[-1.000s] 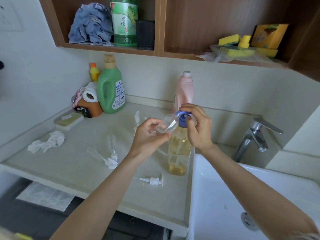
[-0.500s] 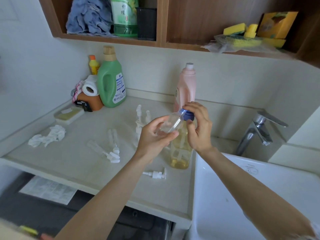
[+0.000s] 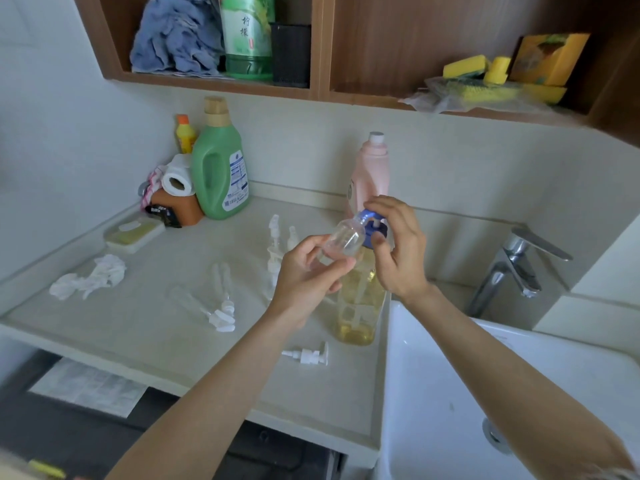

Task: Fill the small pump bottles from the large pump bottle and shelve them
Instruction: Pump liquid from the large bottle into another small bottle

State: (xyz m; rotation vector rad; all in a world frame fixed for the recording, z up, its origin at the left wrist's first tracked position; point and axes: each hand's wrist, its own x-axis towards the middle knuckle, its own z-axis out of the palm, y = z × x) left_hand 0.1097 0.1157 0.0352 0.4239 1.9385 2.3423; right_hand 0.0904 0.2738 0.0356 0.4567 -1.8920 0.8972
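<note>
The large clear pump bottle [image 3: 360, 306] with yellow liquid and a blue pump head [image 3: 373, 227] stands on the counter by the sink. My left hand [image 3: 306, 277] grips a small clear bottle [image 3: 344, 237], tilted with its mouth at the blue spout. My right hand [image 3: 398, 251] is curled over the blue pump head, fingers on top. Two small pump bottles [image 3: 221, 299] lie on the counter to the left, two more [image 3: 277, 244] stand further back. A loose white pump top [image 3: 308, 355] lies near the front edge.
A pink bottle [image 3: 370, 174] stands behind the large one. A green detergent jug [image 3: 220, 171], paper roll [image 3: 177, 180], soap dish [image 3: 133, 233] and crumpled tissue [image 3: 90, 277] sit at left. White sink [image 3: 485, 393] and tap [image 3: 512, 268] at right. Wooden shelf [image 3: 311, 91] overhead holds cloth, bottle, sponges.
The camera view shifted slightly. My hands keep their hold at the pump head; the small bottle stays tilted at the spout, and my right fingers have spread a little over the pump.
</note>
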